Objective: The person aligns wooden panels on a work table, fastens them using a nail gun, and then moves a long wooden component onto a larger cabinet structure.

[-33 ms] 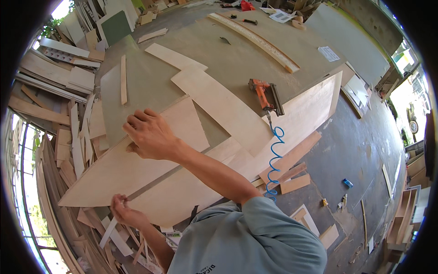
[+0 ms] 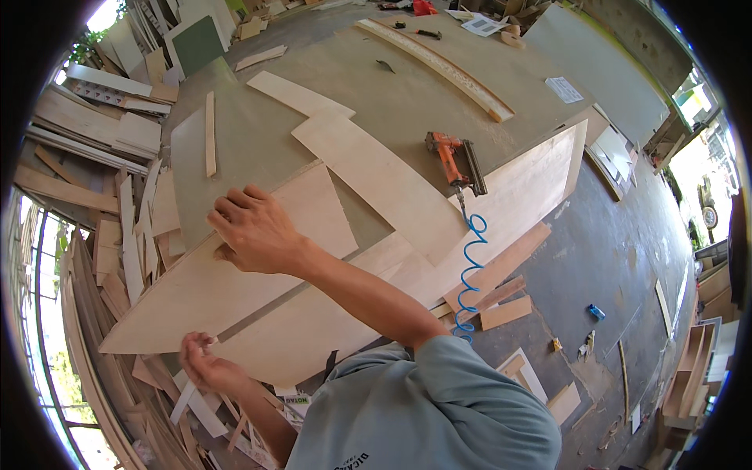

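Left hand [image 2: 207, 366] just shifted a touch left by the near edge of the pale panel [image 2: 223, 294], fingers curled; can't tell if they're pinching it. Panel's barely moved, left on the worktable [image 2: 407, 90], so probably just repositioning. Right hand [image 2: 254, 233] arches at its far-left edge, grip unclear.

On the table [image 2: 431, 90], a nail gun [image 2: 448, 160] lies right of a panel [image 2: 235, 278], with offcuts [image 2: 142, 135] farther left.
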A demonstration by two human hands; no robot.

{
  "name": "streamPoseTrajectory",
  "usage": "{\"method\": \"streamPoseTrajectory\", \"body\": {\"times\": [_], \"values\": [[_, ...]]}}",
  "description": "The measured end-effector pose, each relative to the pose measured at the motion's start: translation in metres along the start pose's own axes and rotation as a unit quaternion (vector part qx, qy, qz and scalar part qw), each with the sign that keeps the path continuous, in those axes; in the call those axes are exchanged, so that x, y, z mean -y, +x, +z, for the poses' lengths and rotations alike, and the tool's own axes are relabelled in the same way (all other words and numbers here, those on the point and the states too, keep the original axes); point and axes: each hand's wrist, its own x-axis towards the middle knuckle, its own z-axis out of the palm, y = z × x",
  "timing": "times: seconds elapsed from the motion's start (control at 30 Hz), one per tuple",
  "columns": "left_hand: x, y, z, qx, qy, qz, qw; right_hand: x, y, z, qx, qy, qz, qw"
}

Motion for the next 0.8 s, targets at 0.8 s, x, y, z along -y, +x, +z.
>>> {"method": "streamPoseTrajectory", "body": {"times": [0.8], "values": [[-0.252, -0.089, 0.094, 0.350, -0.468, 0.352, 0.731, -0.100, -0.361, -0.063, -0.214, -0.148, 0.604, 0.753]]}}
